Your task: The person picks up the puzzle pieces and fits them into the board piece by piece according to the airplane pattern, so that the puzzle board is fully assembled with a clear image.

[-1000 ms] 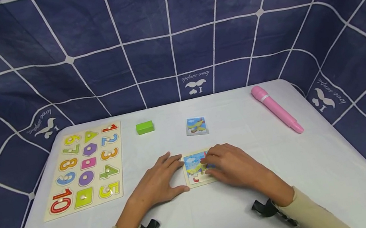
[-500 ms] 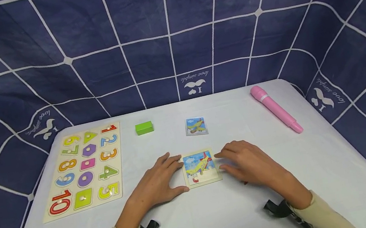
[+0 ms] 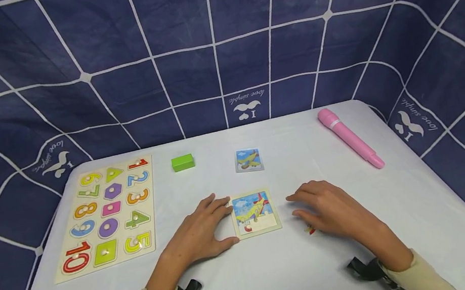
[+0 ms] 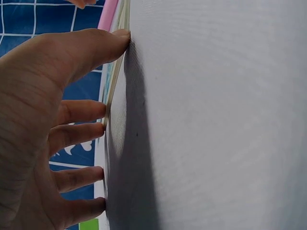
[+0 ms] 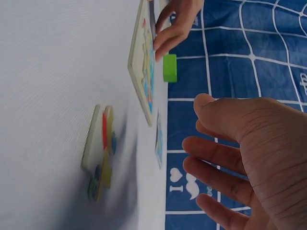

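Note:
A wooden jigsaw tray (image 3: 267, 222) with a yellow airplane picture lies mid-table, its lower right part bare wood. My left hand (image 3: 200, 230) rests along the tray's left side. In the left wrist view, the thumb and two fingertips touch the tray's edge (image 4: 113, 86). To the right of the tray hovers my right hand (image 3: 331, 208), fingers loosely bent and apart, nothing between them. Loose jigsaw pieces (image 5: 106, 175) lie on the cloth below it; in the head view the hand mostly hides them, leaving a red and yellow bit (image 3: 310, 229) visible.
A small airplane picture card (image 3: 249, 160) lies behind the tray. Farther left are a green block (image 3: 182, 162) and a number-and-shape peg board (image 3: 126, 215). A pink toy microphone (image 3: 351, 139) lies at the back right. Blue gridded cloth (image 3: 188, 73) rises behind the white table.
My right hand has drawn back from the tray to the right, uncovering the picture and coming over the loose pieces. The left hand has stayed at the tray's edge.

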A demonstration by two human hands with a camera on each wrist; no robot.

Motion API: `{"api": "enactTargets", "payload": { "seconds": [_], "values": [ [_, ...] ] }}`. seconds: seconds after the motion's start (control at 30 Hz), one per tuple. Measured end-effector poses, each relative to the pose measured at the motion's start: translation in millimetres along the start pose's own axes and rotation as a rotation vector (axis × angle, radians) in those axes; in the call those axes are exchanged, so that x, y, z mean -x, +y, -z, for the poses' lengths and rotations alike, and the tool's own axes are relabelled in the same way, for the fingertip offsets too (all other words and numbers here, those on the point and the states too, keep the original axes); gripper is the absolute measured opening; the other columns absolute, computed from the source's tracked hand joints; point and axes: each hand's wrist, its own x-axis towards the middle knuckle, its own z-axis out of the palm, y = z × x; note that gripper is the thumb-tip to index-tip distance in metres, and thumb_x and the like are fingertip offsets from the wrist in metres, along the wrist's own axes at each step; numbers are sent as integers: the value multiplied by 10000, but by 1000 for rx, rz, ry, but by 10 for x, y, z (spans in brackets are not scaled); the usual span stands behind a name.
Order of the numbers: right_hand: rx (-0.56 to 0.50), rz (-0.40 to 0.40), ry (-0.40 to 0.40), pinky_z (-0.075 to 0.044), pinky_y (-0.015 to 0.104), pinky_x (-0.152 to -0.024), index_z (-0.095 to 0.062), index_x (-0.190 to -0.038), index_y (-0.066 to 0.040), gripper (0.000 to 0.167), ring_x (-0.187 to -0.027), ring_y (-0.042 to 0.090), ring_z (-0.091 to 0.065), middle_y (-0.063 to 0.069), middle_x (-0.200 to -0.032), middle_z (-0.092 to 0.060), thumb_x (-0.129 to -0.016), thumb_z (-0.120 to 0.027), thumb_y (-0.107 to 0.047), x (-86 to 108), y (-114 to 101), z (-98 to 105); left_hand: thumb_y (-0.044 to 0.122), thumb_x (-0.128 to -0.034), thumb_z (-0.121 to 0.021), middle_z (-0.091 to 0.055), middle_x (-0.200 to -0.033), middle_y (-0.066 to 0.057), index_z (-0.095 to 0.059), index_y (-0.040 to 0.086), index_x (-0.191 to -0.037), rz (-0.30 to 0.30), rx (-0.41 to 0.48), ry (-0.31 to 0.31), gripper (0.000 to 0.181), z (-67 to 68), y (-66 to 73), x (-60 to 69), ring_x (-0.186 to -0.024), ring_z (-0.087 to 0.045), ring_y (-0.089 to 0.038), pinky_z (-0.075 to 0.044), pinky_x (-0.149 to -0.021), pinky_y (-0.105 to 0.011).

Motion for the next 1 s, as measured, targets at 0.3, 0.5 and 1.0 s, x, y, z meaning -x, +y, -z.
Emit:
{"api": "enactTargets", "payload": {
  "seconds": [0.3, 0.5, 1.0],
  "values": [
    [-8, -6, -9, -583, 454, -979, -806, -1221, -140, 367, -1061, 183, -709, -34, -1110, -758, -882, -908, -238, 135, 59, -4, 586, -873, -834, -523, -1634, 0, -664, 173, -1475, -16, 1, 9, 750, 10, -7, 2, -1588, -362, -356, -504, -1113, -624],
    [-16, -9, -33, -589, 431, -962, -812, -1203, -136, 371, -1044, 163, -712, -47, -1089, -758, -872, -915, -268, 238, 78, -28, 595, -869, -840, -517, -1638, 3, -658, 176, -1483, -16, -2, 5, 766, 14, -12, 2, -1591, -358, -354, -501, -1120, -617],
    [-12, -94, -128, -602, 419, -918, -834, -1133, -190, 373, -1019, 127, -676, -106, -1084, -708, -810, -965, -323, 523, 79, -34, 603, -862, -844, -528, -1630, 3, -663, 178, -1479, -11, -12, 10, 770, -8, -3, 6, -1583, -374, -358, -516, -1094, -630]
  ]
}}
